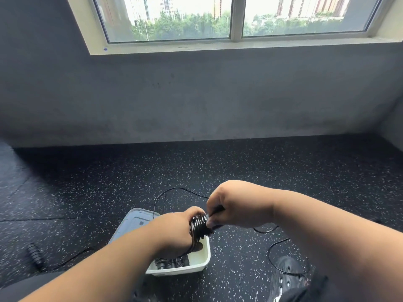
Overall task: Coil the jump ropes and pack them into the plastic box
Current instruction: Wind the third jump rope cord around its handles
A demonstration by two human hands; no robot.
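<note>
The left hand (174,231) was curled around a tight coil of black jump rope (198,226), its loops stacked side by side and gripped just above the plastic box (197,265). The right hand (231,205) was close beside it, almost touching the coil, its fingers (212,222) bent and pinching the free run of the same rope next to the last loop. Both forearms reached in from the bottom of the view and hid much of the box between them.

From the right hand, the loose rope ran out over the floor (218,166) in a wide arc beyond the box, and more slack lay in loops on the floor to the right, near a black shoe (287,273) at the lower edge.

The box was white and open-topped, standing on the floor directly under the hands. In its near end lay dark handles and cord of a jump rope already packed (172,262); how many were there could not be told. A clear lid (133,223) lay just beside the box on its far left side, touching or overlapping its rim.

Well apart to the left, another black ribbed handle (36,257) lay on the speckled dark floor with a thin cord trailing from it toward the box. A grey wall (196,94) rose behind the floor, with a window (235,18) above it.
</note>
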